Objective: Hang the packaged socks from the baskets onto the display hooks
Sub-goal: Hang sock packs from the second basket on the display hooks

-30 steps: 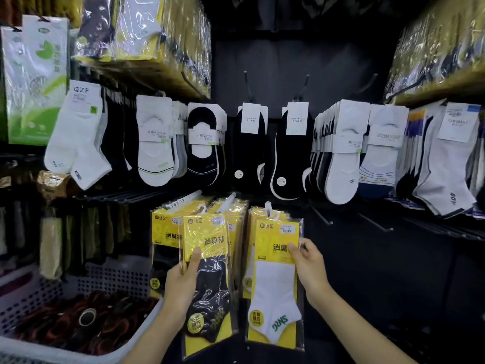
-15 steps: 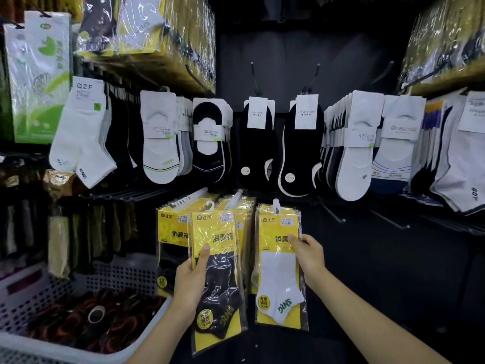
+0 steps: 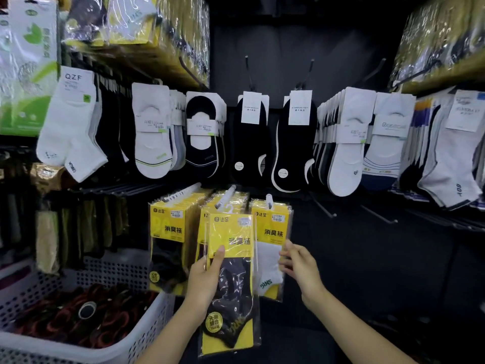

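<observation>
My left hand (image 3: 204, 282) grips a yellow pack with black socks (image 3: 232, 282) by its left edge, thumb on its front. The pack is held just in front of the middle white display hook (image 3: 225, 197). To its right, a yellow pack with white socks (image 3: 271, 248) hangs on the right white hook (image 3: 268, 200). My right hand (image 3: 299, 266) hovers beside that pack with fingers loosely spread, holding nothing. More yellow packs (image 3: 170, 232) hang on the left hook.
A white perforated basket (image 3: 118, 269) with dark red-and-black sock bundles sits at lower left. Rows of white and black socks hang above. Bare metal hooks (image 3: 324, 210) stick out at lower right against the dark panel.
My right hand has let go of the white-sock pack, which now hangs on its hook. My left hand has shifted the black-sock pack rightward and up toward the middle hook.
</observation>
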Demonstrator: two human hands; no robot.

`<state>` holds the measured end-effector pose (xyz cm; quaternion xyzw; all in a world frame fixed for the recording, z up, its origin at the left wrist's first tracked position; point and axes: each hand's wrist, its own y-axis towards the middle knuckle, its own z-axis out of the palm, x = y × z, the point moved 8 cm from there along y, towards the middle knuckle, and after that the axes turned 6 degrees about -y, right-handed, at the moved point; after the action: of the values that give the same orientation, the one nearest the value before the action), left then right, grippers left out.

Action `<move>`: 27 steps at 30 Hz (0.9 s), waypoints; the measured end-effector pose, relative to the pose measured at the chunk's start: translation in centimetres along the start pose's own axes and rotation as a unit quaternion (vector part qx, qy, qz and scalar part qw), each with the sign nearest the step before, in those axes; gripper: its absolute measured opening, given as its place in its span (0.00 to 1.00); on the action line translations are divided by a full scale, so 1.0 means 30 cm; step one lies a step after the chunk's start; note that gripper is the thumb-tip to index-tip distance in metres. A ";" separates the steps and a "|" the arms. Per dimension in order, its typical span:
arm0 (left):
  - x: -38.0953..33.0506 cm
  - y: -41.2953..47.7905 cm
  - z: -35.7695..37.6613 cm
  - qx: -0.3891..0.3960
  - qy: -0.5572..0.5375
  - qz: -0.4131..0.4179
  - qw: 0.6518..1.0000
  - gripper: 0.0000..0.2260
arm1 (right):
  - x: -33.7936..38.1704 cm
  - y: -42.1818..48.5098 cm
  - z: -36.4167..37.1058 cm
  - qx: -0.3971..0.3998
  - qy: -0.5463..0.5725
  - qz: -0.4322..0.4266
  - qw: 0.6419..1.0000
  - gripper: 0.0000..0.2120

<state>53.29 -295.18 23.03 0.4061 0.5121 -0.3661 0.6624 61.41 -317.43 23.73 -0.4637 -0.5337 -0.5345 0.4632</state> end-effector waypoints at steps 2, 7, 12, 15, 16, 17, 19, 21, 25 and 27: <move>-0.012 -0.022 0.058 0.028 -0.002 0.010 1.000 0.20 | 0.031 -0.042 0.052 0.058 0.004 -0.002 0.998 0.11; -0.048 -0.067 0.171 0.081 0.007 0.048 0.996 0.11 | 0.093 -0.114 0.063 0.077 0.041 -0.053 0.995 0.12; -0.059 -0.080 0.206 0.108 0.015 0.055 0.992 0.07 | 0.141 -0.133 0.000 0.041 0.027 -0.121 0.991 0.09; -0.062 -0.070 0.211 0.100 0.021 0.045 0.994 0.11 | 0.144 -0.110 -0.048 0.002 0.026 -0.121 0.992 0.07; -0.060 -0.067 0.217 0.106 0.018 0.039 0.993 0.15 | 0.145 -0.099 -0.058 -0.005 0.024 -0.118 0.993 0.07; -0.060 -0.067 0.226 0.114 0.016 0.035 0.993 0.18 | 0.148 -0.086 -0.063 -0.007 0.020 -0.115 0.993 0.06; -0.063 -0.067 0.237 0.124 0.020 0.037 0.991 0.21 | 0.157 -0.062 -0.061 -0.008 0.010 -0.112 0.994 0.06; -0.064 -0.060 0.241 0.123 0.026 0.042 0.991 0.22 | 0.170 -0.037 -0.049 -0.010 -0.006 -0.119 0.993 0.06; -0.059 -0.028 0.229 0.107 0.028 0.053 0.993 0.26 | 0.173 0.006 -0.007 -0.004 -0.026 -0.114 0.993 0.07; -0.047 -0.003 0.225 0.100 0.037 0.053 0.993 0.26 | 0.163 0.028 0.007 -0.006 -0.032 -0.105 0.994 0.07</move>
<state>55.48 -301.28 25.39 0.5096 0.4750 -0.3648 0.6178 61.54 -317.21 28.70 -0.4249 -0.5909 -0.5677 0.3848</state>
